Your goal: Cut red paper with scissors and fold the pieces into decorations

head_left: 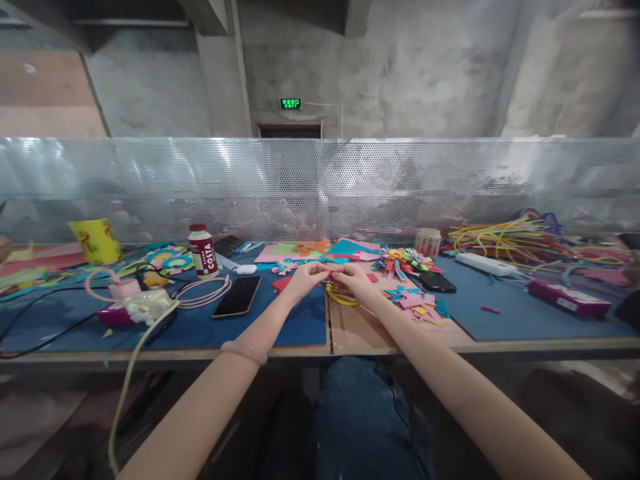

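Observation:
My left hand (309, 276) and my right hand (354, 277) meet over the middle of the table, fingers pinched together on a small red paper piece (332, 273) held between them. A red paper sheet (282, 283) lies just under my left hand. A yellow loop (341, 298) sits below my right hand on the bare wood. Small pink and blue paper scraps (416, 303) lie to the right of my right hand. A pink bracelet (243, 351) circles my left wrist.
A black phone (237, 296), a Costa bottle (203, 251), a yellow cup (97, 241), pink cables (200, 291) and a charger sit at left. Coloured paper sheets (320, 251), a second phone (437, 281), a power strip (484, 264) and coloured pipe cleaners (520, 237) lie at right. A perforated metal screen (320, 187) backs the table.

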Available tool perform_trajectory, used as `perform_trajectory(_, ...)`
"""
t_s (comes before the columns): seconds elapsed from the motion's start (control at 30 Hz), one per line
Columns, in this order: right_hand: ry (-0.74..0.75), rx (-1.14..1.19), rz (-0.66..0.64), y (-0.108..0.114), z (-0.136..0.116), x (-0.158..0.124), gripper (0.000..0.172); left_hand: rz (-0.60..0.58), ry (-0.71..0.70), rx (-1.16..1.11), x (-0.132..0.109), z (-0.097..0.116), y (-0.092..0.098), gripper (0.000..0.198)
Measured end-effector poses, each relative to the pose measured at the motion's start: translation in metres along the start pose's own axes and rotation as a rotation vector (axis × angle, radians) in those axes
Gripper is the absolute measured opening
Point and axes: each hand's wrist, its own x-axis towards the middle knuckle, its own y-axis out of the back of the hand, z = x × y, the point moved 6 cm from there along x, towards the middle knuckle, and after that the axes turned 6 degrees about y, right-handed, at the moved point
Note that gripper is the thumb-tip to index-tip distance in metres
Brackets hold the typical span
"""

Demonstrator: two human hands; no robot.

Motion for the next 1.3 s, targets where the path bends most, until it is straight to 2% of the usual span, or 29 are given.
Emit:
perform_trajectory(0.3, -0.038, 0.026, 0.055, 0.0049, 0.0037, -0.0014, 0.023, -0.040, -0.016, -0.012, -0.0001, 0.0011, -0.0011, 0.028)
perform_trajectory(0.57, -0.011, 0.035, 0.011, 0.0028, -0.0001, -0.0017, 0.022, -0.026, -0.032, -0.030, 0.0020, -0.0015, 0.0004, 0.028)
perform_trajectory(0.8, -0.040, 0.125, 0.036, 0.0030, 0.0022, -0.0020, 0.022, -0.019, -0.030, -0.003, 0.0017, -0.0012, 0.0003, 0.028)
perform_trajectory(1.3, -0.010, 0.063, 0.068, 0.0067, 0.0025, 0.0000, 0.017, -0.007, -0.050, 0.006, 0.0008, 0.0018, 0.0004, 0.028)
